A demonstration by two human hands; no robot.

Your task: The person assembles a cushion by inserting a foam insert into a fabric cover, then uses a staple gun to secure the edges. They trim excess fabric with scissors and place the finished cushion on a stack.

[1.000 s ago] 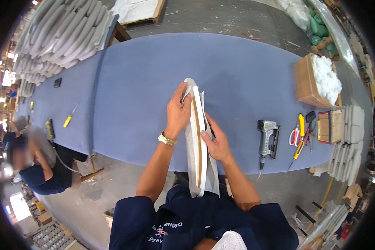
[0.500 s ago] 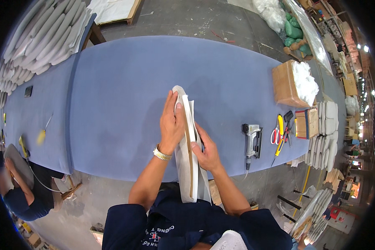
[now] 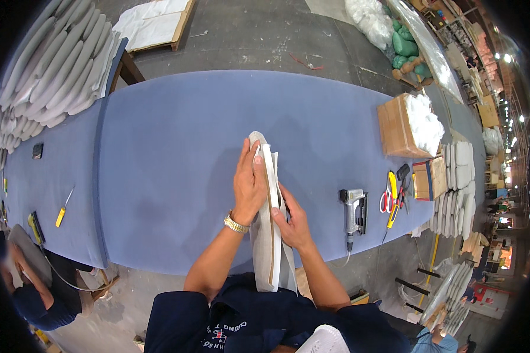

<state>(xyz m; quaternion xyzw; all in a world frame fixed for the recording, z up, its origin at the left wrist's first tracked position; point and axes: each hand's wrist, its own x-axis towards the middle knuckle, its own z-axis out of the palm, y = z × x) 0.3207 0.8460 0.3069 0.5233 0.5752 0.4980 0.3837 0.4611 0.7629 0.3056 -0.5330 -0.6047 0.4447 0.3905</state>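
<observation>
Head view: left hand [image 3: 250, 187] and right hand [image 3: 294, 225] both gripping gray padded panel [image 3: 262, 253], edge up, at blue bench [image 3: 176, 141].

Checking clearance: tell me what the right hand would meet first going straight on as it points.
Likely the pad: the right hand points forward and leftward, its thumb touching it; depth is hard to judge.

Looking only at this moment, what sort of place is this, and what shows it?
Probably an upholstery workshop: a hose-fed staple gun lies on the blue-covered table, grey padded pieces are piled at the far left, and a cardboard box holds white, fluffy stuffing.
</observation>
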